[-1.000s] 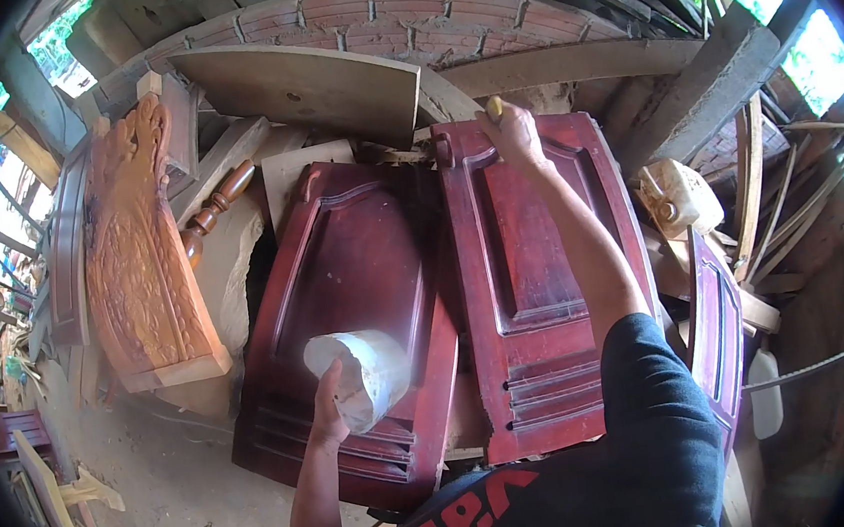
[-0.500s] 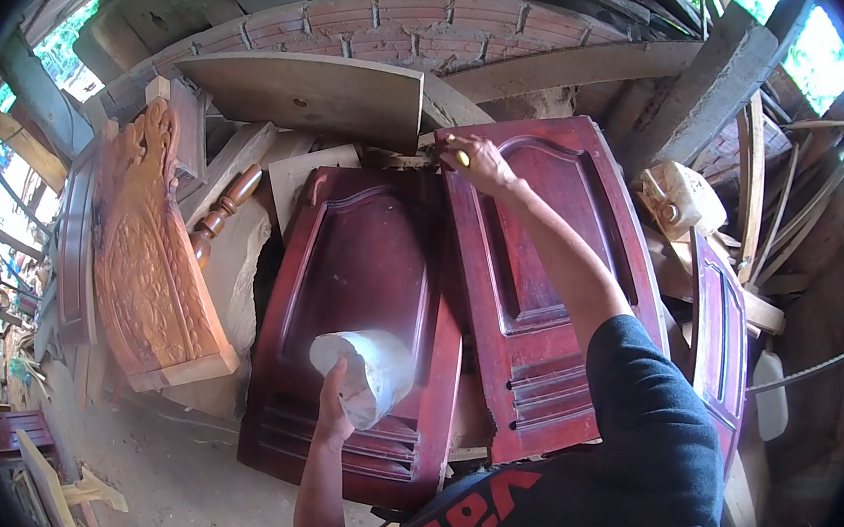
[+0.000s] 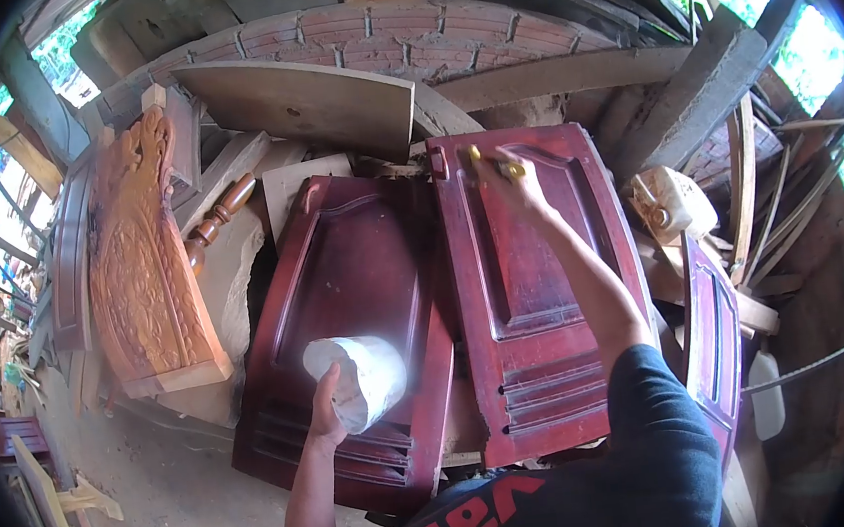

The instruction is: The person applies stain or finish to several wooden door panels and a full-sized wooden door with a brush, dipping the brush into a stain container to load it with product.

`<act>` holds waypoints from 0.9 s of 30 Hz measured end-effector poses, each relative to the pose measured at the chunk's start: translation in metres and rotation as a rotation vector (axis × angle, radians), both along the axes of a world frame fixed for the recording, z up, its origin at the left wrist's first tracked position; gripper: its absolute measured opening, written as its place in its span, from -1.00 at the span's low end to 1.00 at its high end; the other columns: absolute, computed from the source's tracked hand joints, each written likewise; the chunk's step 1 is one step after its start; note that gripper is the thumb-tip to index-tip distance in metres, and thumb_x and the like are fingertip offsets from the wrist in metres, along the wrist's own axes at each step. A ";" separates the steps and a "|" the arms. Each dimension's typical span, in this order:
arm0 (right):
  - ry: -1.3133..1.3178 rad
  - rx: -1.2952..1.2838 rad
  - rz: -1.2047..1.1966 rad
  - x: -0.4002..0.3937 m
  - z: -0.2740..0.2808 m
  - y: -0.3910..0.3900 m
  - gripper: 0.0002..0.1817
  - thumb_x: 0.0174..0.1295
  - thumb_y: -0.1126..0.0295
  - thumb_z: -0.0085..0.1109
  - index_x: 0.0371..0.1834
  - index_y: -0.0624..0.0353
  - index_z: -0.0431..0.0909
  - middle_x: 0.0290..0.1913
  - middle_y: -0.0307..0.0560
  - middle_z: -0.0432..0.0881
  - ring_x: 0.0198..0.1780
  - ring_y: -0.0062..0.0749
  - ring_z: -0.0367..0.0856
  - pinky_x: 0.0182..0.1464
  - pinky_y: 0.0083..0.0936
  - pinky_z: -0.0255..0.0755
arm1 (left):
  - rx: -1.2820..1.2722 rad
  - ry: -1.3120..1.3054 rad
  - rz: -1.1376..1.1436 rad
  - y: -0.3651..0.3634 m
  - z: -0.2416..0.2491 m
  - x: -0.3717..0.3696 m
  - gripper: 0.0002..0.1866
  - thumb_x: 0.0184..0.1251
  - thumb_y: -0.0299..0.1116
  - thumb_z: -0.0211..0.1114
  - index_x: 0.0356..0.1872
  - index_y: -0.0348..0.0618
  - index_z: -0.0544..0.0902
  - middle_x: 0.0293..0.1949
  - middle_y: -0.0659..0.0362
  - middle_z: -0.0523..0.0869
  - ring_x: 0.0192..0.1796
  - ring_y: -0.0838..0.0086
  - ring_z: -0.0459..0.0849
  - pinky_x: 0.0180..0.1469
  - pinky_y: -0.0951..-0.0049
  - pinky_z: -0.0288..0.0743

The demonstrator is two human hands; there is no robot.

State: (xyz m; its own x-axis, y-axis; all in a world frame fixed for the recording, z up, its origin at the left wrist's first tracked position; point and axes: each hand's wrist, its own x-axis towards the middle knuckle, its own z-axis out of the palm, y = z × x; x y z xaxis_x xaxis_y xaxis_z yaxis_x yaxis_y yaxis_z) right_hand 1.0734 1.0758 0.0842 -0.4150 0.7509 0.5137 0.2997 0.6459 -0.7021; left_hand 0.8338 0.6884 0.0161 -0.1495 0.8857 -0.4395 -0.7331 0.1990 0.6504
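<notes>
My left hand point(image 3: 327, 412) grips the rim of a whitish plastic bucket point(image 3: 380, 380), tilted over the lower part of the left dark red wooden door panel point(image 3: 347, 270). The bucket's contents are hidden. At the upper part of the right dark red door panel point(image 3: 544, 283), my right hand point(image 3: 517, 183) is closed around a paintbrush point(image 3: 475, 152) with yellow parts showing; its bristles are hard to make out. Both panels have raised mouldings and slatted lower sections, and lean back side by side.
An orange-brown carved wooden piece point(image 3: 147, 277) and a turned wooden post point(image 3: 223, 226) stand to the left. Behind are a wide board point(image 3: 298, 109) and a brick wall point(image 3: 372, 37). A plastic jug point(image 3: 675, 203) and another panel point(image 3: 712, 338) are at the right.
My right hand has moved right and slightly down from the right panel's top left corner, onto its upper arched area. My left hand still holds the bucket in nearly the same place.
</notes>
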 end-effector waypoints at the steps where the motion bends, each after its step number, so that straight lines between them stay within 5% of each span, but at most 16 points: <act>1: 0.007 -0.010 -0.008 -0.004 -0.015 0.013 -0.73 0.34 0.22 0.17 -0.12 0.21 0.63 -0.45 -0.09 0.69 -0.41 -0.51 0.65 -0.39 -0.48 0.49 | 0.011 0.020 -0.002 0.000 0.002 0.001 -0.36 0.42 0.04 0.10 0.33 -0.22 0.32 0.19 0.08 0.51 0.25 0.28 0.50 0.29 0.21 0.39; 4: 0.056 -0.322 -0.143 -0.014 -0.044 0.027 -0.68 0.30 0.16 0.19 -0.11 0.19 0.63 -0.44 0.03 0.69 -0.41 -0.42 0.70 -0.36 -0.45 0.51 | 0.009 0.029 -0.014 0.001 0.004 0.003 -0.35 0.42 0.05 0.09 0.34 -0.22 0.31 0.19 0.07 0.50 0.27 0.26 0.49 0.29 0.20 0.39; 8: -0.090 -0.363 -0.045 -0.004 -0.028 0.025 -0.72 0.29 0.20 0.20 -0.23 0.23 0.62 -0.47 -0.06 0.69 -0.49 -0.43 0.70 -0.41 -0.47 0.57 | 0.013 0.044 0.009 0.003 0.004 0.003 -0.34 0.42 0.01 0.05 0.37 -0.24 0.27 0.24 0.00 0.49 0.29 0.15 0.49 0.33 0.08 0.35; 11: 0.465 -0.744 0.044 0.008 -0.026 0.039 -0.78 0.23 0.32 0.27 -0.32 0.29 0.58 -0.41 -0.08 0.68 -0.46 -0.44 0.70 -0.45 -0.52 0.64 | 0.054 0.044 -0.050 0.008 0.012 0.005 -0.33 0.40 0.04 0.05 0.37 -0.24 0.28 0.25 0.00 0.49 0.30 0.14 0.49 0.33 0.04 0.35; 14: 0.439 -0.619 -0.040 0.039 -0.074 0.094 -0.79 0.24 0.35 0.28 -0.17 0.25 0.60 -0.30 -0.08 0.69 -0.38 -0.38 0.71 -0.36 -0.46 0.65 | 0.057 0.015 -0.069 0.009 0.014 0.007 -0.33 0.40 0.05 0.06 0.36 -0.21 0.30 0.25 0.00 0.49 0.30 0.14 0.48 0.33 0.03 0.35; 16: 0.197 -0.283 -0.319 0.073 -0.060 0.102 -0.81 0.20 0.37 0.25 -0.23 0.28 0.62 -0.34 -0.02 0.70 -0.39 -0.39 0.73 -0.42 -0.46 0.64 | 0.028 0.092 0.003 0.007 0.007 0.005 -0.33 0.39 0.06 0.06 0.36 -0.20 0.30 0.25 0.01 0.49 0.31 0.14 0.48 0.33 0.03 0.35; 18: 0.180 -0.239 -0.545 0.106 -0.049 0.113 -0.81 0.16 0.38 0.24 -0.20 0.20 0.65 -0.41 -0.08 0.71 -0.41 -0.46 0.73 -0.44 -0.50 0.61 | 0.015 0.104 0.004 0.005 0.006 0.005 -0.32 0.39 0.07 0.06 0.36 -0.19 0.30 0.25 0.01 0.49 0.31 0.13 0.48 0.33 0.03 0.35; 22: -0.097 -0.107 -0.643 0.192 -0.031 0.117 -0.80 0.13 0.28 0.22 -0.43 0.20 0.56 -0.56 -0.10 0.66 -0.61 -0.48 0.64 -0.55 -0.49 0.56 | 0.024 0.081 -0.006 0.006 0.005 0.004 -0.29 0.36 0.10 0.09 0.37 -0.20 0.28 0.25 0.01 0.49 0.30 0.12 0.47 0.32 0.02 0.35; 24: -0.186 -0.514 -0.583 0.196 0.028 0.085 -0.82 0.14 0.29 0.17 -0.41 0.19 0.59 -0.58 -0.08 0.65 -0.63 -0.42 0.64 -0.61 -0.46 0.55 | 0.026 0.067 -0.007 0.003 0.001 0.002 -0.28 0.35 0.11 0.09 0.37 -0.19 0.28 0.25 0.01 0.48 0.30 0.11 0.47 0.32 0.01 0.35; 25: -0.350 -0.508 -0.489 0.205 0.036 0.097 -0.82 0.22 0.27 0.13 -0.37 0.13 0.60 -0.61 -0.11 0.64 -0.63 -0.43 0.66 -0.74 -0.47 0.47 | 0.026 0.061 -0.007 0.005 0.001 0.002 -0.27 0.34 0.11 0.10 0.37 -0.18 0.28 0.26 0.01 0.48 0.30 0.11 0.47 0.32 0.01 0.35; 27: -0.523 -0.282 -0.654 0.190 0.052 0.114 -0.78 0.25 0.23 0.10 -0.29 0.14 0.61 -0.66 -0.11 0.62 -0.62 -0.45 0.66 -0.60 -0.45 0.54 | 0.025 0.054 -0.025 0.009 0.013 0.005 -0.27 0.34 0.12 0.10 0.38 -0.18 0.28 0.26 0.01 0.48 0.30 0.11 0.47 0.32 0.00 0.35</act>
State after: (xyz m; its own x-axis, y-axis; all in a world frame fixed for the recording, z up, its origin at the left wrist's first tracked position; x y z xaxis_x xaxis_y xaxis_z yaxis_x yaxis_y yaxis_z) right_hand 1.2637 1.1896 0.1364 0.0122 0.9903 0.1382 0.8759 0.0561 -0.4793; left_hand 0.8390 0.6978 0.0288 -0.1507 0.8998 -0.4094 -0.6915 0.2000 0.6941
